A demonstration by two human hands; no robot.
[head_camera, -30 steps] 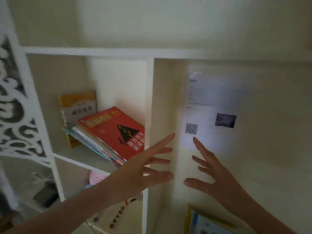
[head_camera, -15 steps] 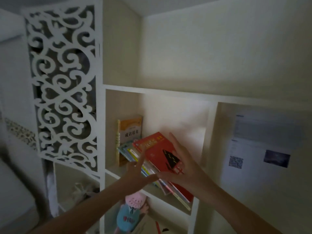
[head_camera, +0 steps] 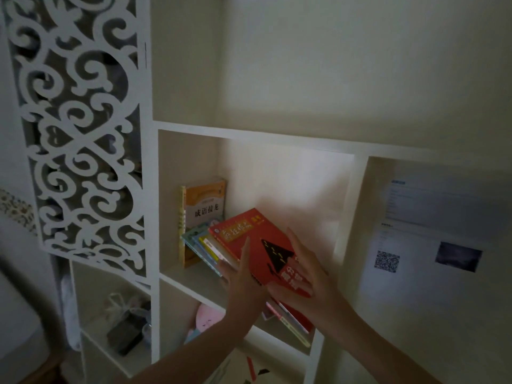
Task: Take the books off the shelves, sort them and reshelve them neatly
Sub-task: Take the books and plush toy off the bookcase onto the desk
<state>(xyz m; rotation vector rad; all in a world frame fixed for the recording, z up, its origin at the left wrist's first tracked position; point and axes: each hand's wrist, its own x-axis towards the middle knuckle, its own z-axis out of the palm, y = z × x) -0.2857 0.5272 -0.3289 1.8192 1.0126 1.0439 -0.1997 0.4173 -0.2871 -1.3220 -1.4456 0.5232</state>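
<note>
Inside the white wooden shelf cubby [head_camera: 249, 135] there's free room at twelve and two o'clock of the red paperback book [head_camera: 243, 236], which leans on slim pastel-edged books [head_camera: 203, 246]. An orange-and-white upright book [head_camera: 205, 206] stands at ten. The left hand [head_camera: 243, 281] pinches the red book, thumb on its cover. The right hand [head_camera: 307, 284] lies flat, fingers spread, holding nothing. A second ago both hovered in the air.

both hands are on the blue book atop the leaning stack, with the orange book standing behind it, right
Wrong colour: the head view shows a red book, not blue, atop the leaning stack. The left hand and right hand are on it, and the orange book stands behind.
</note>
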